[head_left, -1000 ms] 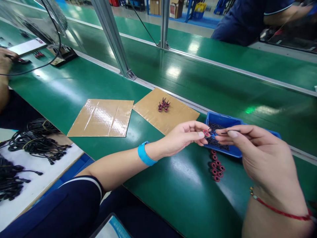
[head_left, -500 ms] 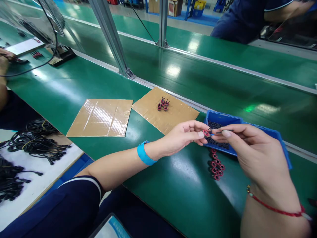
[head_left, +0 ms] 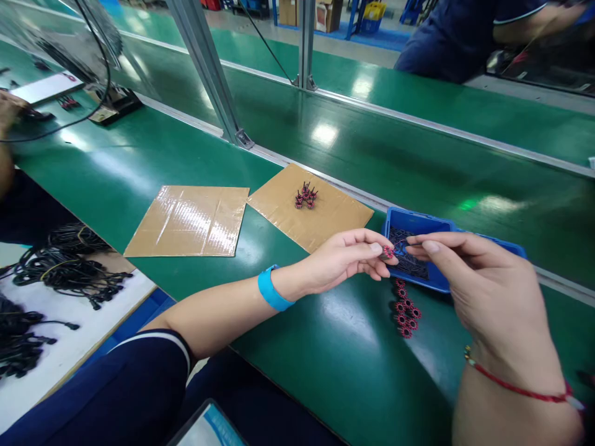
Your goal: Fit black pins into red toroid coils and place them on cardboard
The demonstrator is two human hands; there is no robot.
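Between its thumb and fingers, my left hand pinches a small red and black ring part. My right hand is closed on a thin dark piece, a short gap to the right of the ring. Below both hands lies a blue bin holding many dark small pieces. Several red and black rings rest in a cluster on the green table, in front of the bin. A small group of similar rings with dark stems sits on a brown cardboard sheet.
Another cardboard sheet lies to the left. A metal post rises at the table's back rail. Bundled black cables are at the lower left. One person's hand shows at far left; another person is across the line.
My two hands have come slightly apart. The thin piece in my right hand has separated from the ring, which has turned a little in my left fingers.
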